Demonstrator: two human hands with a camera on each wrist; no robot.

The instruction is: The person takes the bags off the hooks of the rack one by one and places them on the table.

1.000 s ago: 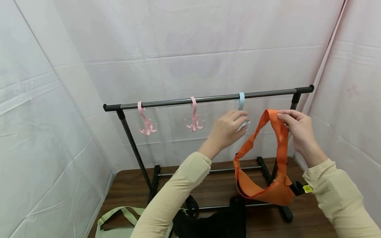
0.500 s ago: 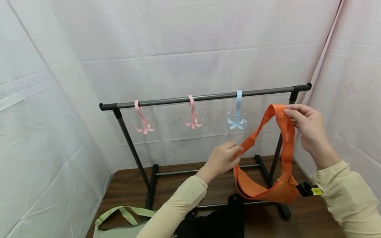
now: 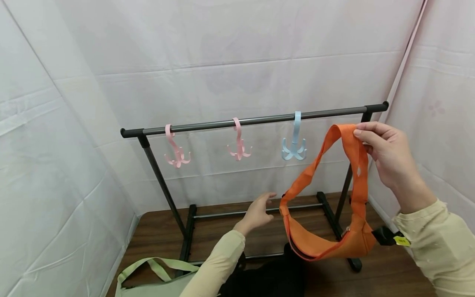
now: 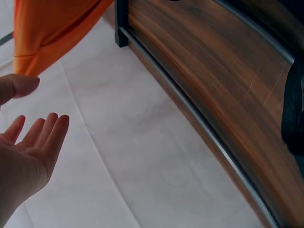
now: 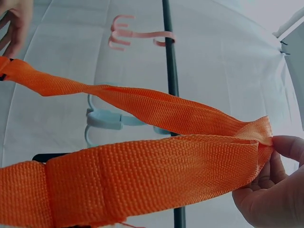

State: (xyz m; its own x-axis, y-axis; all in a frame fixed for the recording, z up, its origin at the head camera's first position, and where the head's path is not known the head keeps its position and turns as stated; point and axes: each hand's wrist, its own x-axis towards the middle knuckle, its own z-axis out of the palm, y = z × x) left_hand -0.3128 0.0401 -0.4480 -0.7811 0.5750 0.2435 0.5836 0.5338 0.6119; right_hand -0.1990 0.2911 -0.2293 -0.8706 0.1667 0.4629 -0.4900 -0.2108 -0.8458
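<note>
My right hand [image 3: 389,152] pinches the top of the strap of an orange sling bag [image 3: 334,247], which hangs as a loop with its zipped pouch at the bottom. Close up in the right wrist view, thumb and fingers grip the folded orange strap [image 5: 142,175]. My left hand [image 3: 256,212] is just left of the bag, fingers extended and holding nothing. Its thumb overlaps the bag's lower edge in the left wrist view. Behind the strap, a light blue hook [image 3: 294,148] hangs on the rack's bar [image 3: 267,120], with bare prongs.
Two pink hooks, one at left [image 3: 177,152] and one mid-bar [image 3: 239,146], also hang on the rack. A light green bag [image 3: 148,291] and a black bag [image 3: 267,278] lie at the front of the wooden table [image 3: 167,235]. White cloth encloses the back and sides.
My left hand has come down from the blue hook, touched the bag's strap, then moved left off it. The right hand has lifted the bag slightly up and to the right.
</note>
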